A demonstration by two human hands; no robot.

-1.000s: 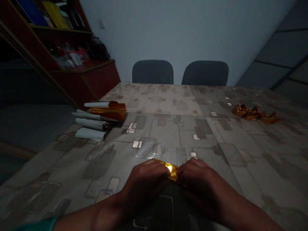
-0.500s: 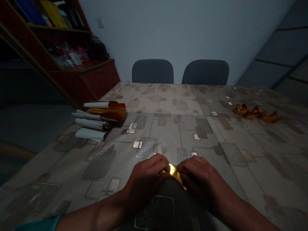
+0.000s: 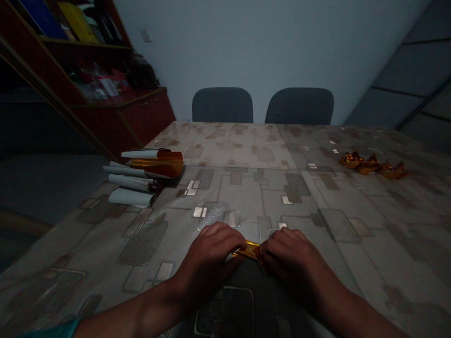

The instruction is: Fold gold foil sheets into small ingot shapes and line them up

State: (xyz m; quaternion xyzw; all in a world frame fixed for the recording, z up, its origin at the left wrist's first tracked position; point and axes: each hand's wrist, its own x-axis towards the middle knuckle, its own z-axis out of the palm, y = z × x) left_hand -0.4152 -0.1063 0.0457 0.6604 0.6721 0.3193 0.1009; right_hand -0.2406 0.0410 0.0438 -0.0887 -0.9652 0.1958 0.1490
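Between my two hands, close to the table's near side, is a small piece of gold foil paper point(image 3: 251, 249), partly folded. My left hand point(image 3: 216, 251) has its fingers curled on the paper's left end. The right end is pinched by my right hand point(image 3: 291, 251). Both thumbs and the undersides of the fingers are mostly hidden, as is much of the paper. Several folded gold paper pieces point(image 3: 373, 165) stand in a row at the right of the table. At the left lies a pile of folded-over sheets point(image 3: 141, 180), pale outside with gold foil showing on top.
A patterned cloth covers the table point(image 3: 243, 188). Two dark chairs point(image 3: 222, 105) stand behind its far edge, against the wall. A red-brown cabinet point(image 3: 144, 115) with filled shelves is at the far left.
The gold paper has tilted between my fingers, and its bright glare has dimmed. My hands have shifted only slightly. The pile and the row of gold pieces stay in place.
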